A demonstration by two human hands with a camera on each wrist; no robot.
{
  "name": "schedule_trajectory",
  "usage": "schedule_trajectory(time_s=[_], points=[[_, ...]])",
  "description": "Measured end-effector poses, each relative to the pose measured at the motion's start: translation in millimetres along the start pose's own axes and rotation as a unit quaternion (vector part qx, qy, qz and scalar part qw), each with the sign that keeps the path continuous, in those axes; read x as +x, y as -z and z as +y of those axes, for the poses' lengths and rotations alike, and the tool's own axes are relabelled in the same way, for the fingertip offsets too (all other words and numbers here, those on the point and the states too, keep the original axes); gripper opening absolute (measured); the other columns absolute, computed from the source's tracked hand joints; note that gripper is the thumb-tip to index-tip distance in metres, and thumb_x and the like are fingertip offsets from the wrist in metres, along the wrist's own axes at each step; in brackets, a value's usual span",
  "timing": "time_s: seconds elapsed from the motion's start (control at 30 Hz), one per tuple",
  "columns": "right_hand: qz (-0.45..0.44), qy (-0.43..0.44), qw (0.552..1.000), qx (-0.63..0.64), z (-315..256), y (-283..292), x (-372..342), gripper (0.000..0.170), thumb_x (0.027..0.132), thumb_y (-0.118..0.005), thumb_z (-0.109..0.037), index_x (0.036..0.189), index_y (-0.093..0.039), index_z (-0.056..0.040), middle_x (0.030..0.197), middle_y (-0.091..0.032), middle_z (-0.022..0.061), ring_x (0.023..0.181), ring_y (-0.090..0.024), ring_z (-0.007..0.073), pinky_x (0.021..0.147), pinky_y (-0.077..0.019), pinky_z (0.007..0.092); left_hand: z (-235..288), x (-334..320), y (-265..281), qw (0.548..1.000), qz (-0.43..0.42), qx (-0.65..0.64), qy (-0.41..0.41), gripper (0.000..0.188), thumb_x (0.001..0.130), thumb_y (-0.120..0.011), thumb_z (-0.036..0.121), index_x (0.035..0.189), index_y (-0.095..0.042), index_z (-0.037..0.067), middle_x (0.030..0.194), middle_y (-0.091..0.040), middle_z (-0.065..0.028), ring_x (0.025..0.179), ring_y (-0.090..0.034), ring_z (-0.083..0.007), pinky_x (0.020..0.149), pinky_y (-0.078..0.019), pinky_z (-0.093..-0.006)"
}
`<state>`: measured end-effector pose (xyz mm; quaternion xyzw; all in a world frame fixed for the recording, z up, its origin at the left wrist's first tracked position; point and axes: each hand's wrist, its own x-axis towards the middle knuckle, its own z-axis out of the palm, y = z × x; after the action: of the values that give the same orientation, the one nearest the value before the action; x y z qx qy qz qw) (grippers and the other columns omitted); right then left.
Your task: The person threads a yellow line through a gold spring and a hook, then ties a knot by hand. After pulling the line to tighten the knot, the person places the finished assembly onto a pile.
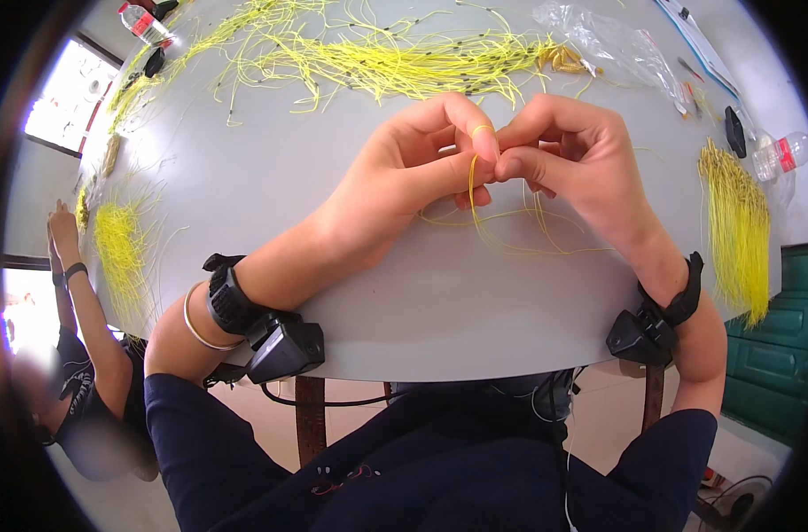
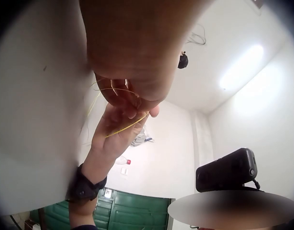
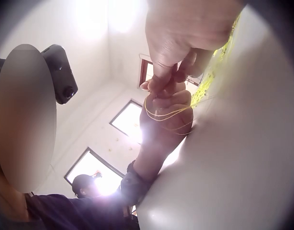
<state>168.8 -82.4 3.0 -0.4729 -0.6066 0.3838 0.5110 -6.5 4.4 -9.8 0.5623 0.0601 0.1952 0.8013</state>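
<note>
Over the middle of the table, my left hand (image 1: 390, 173) and right hand (image 1: 590, 160) meet at their fingertips. Between thumb and index finger, the left hand pinches a thin yellow cord (image 1: 475, 208), part of which loops over its index finger. The right thumb and index finger pinch at the same spot, where the fingertips hide the cord. Loose loops hang below both hands in the head view. In the right wrist view, the yellow cord (image 3: 161, 116) curves across the back of the left fingers.
A long heap of yellow cords (image 1: 395, 66) with dark bits lies at the back, beside a clear plastic bag (image 1: 599, 40). Another yellow bundle (image 1: 736, 230) is at the right, near a bottle (image 1: 780, 155). More cords (image 1: 124, 248) lie left, by another person's arm (image 1: 93, 310).
</note>
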Motion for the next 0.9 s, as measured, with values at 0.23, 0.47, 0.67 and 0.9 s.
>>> schedule_trajectory(time_s=[0.23, 0.47, 0.67, 0.9], points=[[-0.055, -0.101, 0.976, 0.184, 0.1, 4.3, 1.4, 0.015, 0.083, -0.064, -0.020, 0.085, -0.061, -0.0061, 0.063, -0.054, -0.0025, 0.054, -0.043, 0.0005, 0.043, -0.0297, 0.0159, 2.9, -0.4, -6.3, 0.997, 0.030, -0.062, 0.033, 0.007, 0.088, -0.054, 0.012, 0.085, -0.048, 0.013, 0.086, -0.050, 0.0023, 0.075, -0.049, -0.0066, 0.067, -0.0409, -0.0200], [-0.265, 0.027, 0.851, 0.452, -6.4, 39.8, 16.2, 0.020, 0.089, -0.053, -0.026, 0.095, -0.056, -0.0065, 0.067, -0.048, -0.0026, 0.052, -0.040, 0.0057, 0.042, -0.0268, 0.0178, 1.7, 1.7, -6.2, 0.995, 0.090, 0.009, 0.052, 0.011, 0.087, -0.058, 0.014, 0.095, -0.051, 0.011, 0.083, -0.051, 0.0028, 0.072, -0.050, -0.0045, 0.066, -0.0412, -0.0173], [-0.091, 0.052, 0.868, 0.485, -11.2, 41.5, 9.0, 0.005, 0.087, -0.055, -0.009, 0.087, -0.050, -0.0114, 0.077, -0.053, -0.0029, 0.080, -0.049, 0.0115, 0.068, -0.0420, 0.0235, 5.5, 2.1, -12.9, 0.986, 0.030, 0.140, 0.083, 0.028, 0.084, -0.061, 0.012, 0.110, -0.054, 0.004, 0.074, -0.055, 0.0036, 0.069, -0.052, -0.0029, 0.062, -0.0403, -0.0164], [-0.033, 0.042, 0.911, 0.409, 4.4, 44.3, 9.8, 0.006, 0.090, -0.050, -0.012, 0.094, -0.045, -0.0123, 0.083, -0.052, -0.0014, 0.103, -0.049, 0.0187, 0.099, -0.0348, 0.0335, 6.2, 1.7, -14.2, 0.987, 0.010, 0.144, 0.075, 0.027, 0.083, -0.062, 0.012, 0.108, -0.055, 0.004, 0.074, -0.056, 0.0033, 0.068, -0.052, -0.0025, 0.058, -0.0379, -0.0161]])
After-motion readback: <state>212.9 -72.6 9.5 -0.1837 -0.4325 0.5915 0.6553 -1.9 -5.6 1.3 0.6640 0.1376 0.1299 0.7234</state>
